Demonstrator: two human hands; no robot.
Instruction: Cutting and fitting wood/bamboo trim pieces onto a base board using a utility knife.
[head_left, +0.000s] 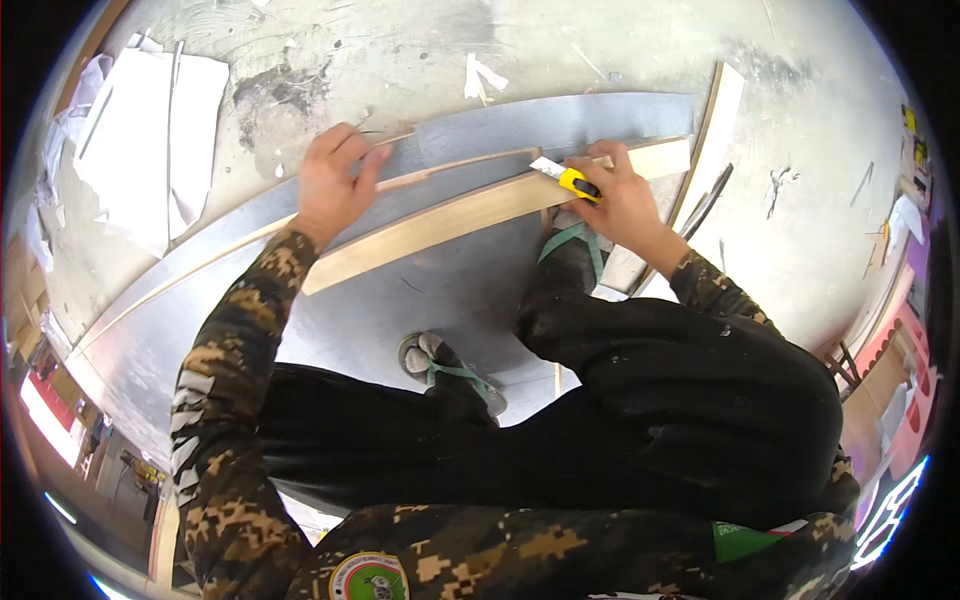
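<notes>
My right hand [625,195] is closed around a yellow utility knife [579,184], its blade lying over the far end of a pale wooden plank [430,233]. The plank slants across a large grey sheet [400,310]. My left hand [338,185] has its fingers curled over a thin wooden strip [230,248] that runs along the sheet's far side; whatever its fingertips pinch is hidden. Beyond the plank lies a curved grey strip of sheet [560,118], between the two hands.
My sandalled feet [455,375] stand on or beside the sheet under my knees. Another plank [710,140] and a dark strip [712,200] lie at the right. White paper or film scraps [150,130] lie on the concrete floor [380,50] at the far left, with a small white scrap [484,75] ahead.
</notes>
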